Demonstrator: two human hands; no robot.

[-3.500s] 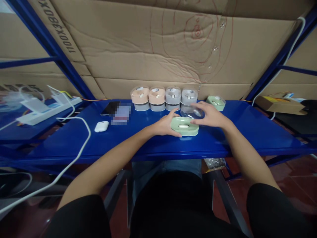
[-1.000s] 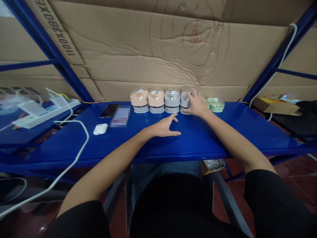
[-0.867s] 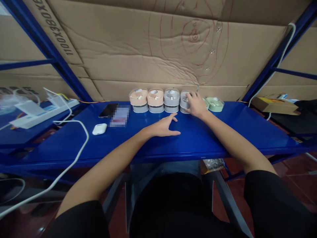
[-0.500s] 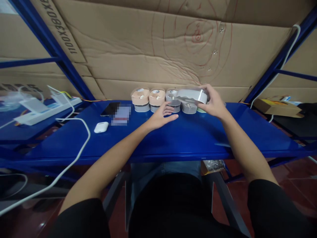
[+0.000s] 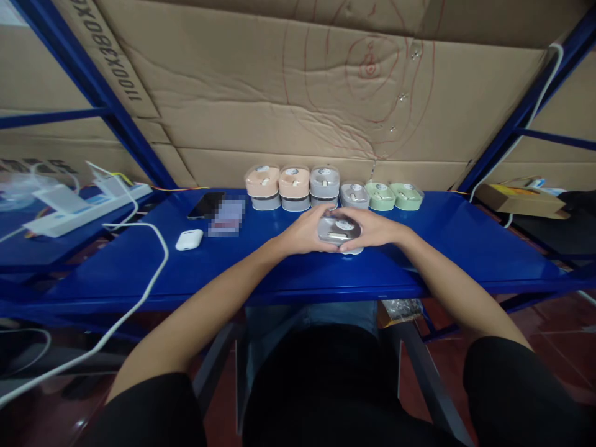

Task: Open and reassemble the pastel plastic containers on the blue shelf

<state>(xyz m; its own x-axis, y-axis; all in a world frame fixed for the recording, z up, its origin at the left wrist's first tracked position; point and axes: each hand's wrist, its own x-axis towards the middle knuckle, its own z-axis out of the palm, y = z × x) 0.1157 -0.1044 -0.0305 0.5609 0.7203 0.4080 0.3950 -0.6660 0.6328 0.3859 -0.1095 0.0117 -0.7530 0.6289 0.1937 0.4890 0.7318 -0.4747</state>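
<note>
A small grey case with a clear lid (image 5: 339,228) sits on the blue shelf (image 5: 261,267) in front of me. My left hand (image 5: 305,233) cups its left side and my right hand (image 5: 372,228) cups its right side. Behind it runs a row of like cases: two peach stacks (image 5: 278,185), a grey stack (image 5: 325,184), a single grey case (image 5: 354,195) and two green cases (image 5: 393,195).
A white earbud case (image 5: 189,239), a black phone (image 5: 206,204) and a blurred card lie at the left. A white cable (image 5: 139,292) and power strip (image 5: 88,208) are further left. Cardboard forms the back wall. A flat box (image 5: 519,200) rests at the right.
My right hand set the green case in the back row, lifted a grey case off the right-hand grey stack and brought it forward. Both hands now close around it.
</note>
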